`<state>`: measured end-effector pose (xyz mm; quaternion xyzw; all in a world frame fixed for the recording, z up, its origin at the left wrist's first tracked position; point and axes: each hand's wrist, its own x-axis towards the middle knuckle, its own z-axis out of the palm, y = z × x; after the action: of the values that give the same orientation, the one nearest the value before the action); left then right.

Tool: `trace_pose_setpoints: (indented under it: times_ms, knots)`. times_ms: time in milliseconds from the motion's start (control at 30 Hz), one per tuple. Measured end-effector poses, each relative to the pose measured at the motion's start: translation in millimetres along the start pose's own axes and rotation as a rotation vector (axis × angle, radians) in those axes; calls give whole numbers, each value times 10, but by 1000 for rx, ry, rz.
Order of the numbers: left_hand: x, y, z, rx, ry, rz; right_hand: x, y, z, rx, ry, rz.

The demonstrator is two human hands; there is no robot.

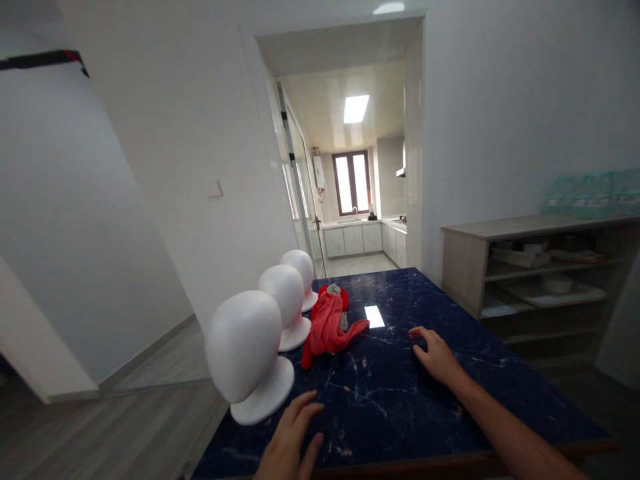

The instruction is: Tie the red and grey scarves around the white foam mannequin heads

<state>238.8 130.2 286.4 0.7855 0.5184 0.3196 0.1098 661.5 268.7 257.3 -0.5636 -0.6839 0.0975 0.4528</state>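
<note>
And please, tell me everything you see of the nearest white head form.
The nearest white head form is smooth, bare and foam-like: a rounded head, narrower neck and flat, round base. It stands upright on the dark blue table, by its left edge, close to the left hand.

White walls (500,100) and a bright kitchen (353,239)

Through the doorway (415,147), a square light (357,109) shines on the kitchen ceiling (320,110), and the window (351,183) has a dark frame. A shelf (463,267) stands on the right. The floor (165,420) on the left is grey.
</note>
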Motion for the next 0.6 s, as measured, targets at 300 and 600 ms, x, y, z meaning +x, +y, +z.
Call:
trace_pose_setpoints:
  times_ms: [300,600]
  knots:
    - [1991,498,831,101,-350,299,67,-298,-34,-150,-59,-111]
    - [2130,-52,1156,190,-71,68,790,-147,157,-380,-122,-128]
